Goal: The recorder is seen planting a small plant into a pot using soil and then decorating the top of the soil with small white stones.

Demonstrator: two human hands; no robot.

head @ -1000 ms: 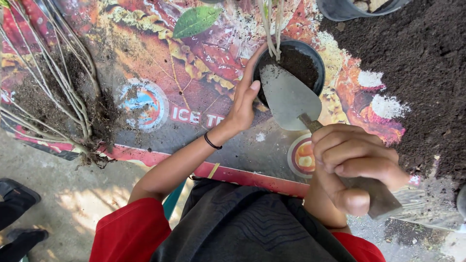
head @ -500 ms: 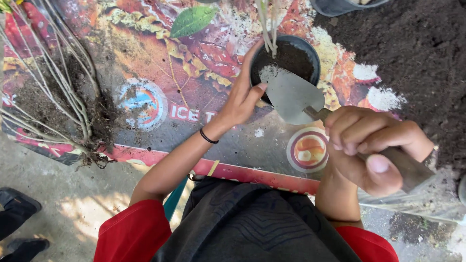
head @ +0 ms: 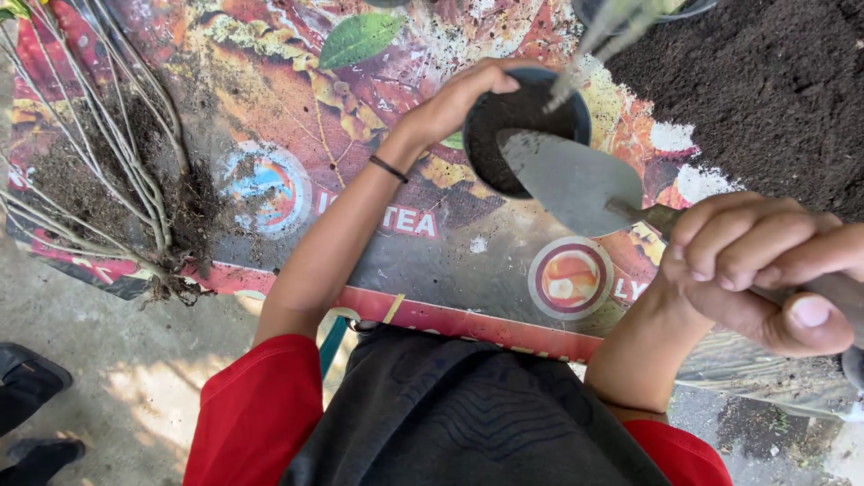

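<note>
Head view, looking straight down. The left hand (head: pixel 450 103) sits upper centre of the frame, fingers curled together over the near-left rim of a small black pot (head: pixel 525 130), thumb side hidden; the grip closes on the rim. The pot stands upper centre on a printed plastic sheet (head: pixel 297 117) and is filled with dark soil nearly to the brim. A pale plant stem (head: pixel 585 54), blurred, rises from the pot toward the upper edge. The right hand (head: pixel 760 270) is at the right edge, mid-height, fingers wrapped tight and pressed together around the handle of a metal trowel (head: pixel 571 180), thumb laid along the underside. The trowel blade is flat and grey, its tip lying over the pot's soil on the near-right side; whether it touches the soil cannot be told. A heap of loose dark soil (head: pixel 765 90) fills the upper right corner, well apart from the left hand. A bundle of bare-rooted cuttings (head: pixel 117 180) lies at the left on the sheet, roots toward the lower edge. A thin black band (head: pixel 389 168) circles the left wrist. Dark shoes (head: pixel 31 396) show at lower left on the concrete floor (head: pixel 135 378).
</note>
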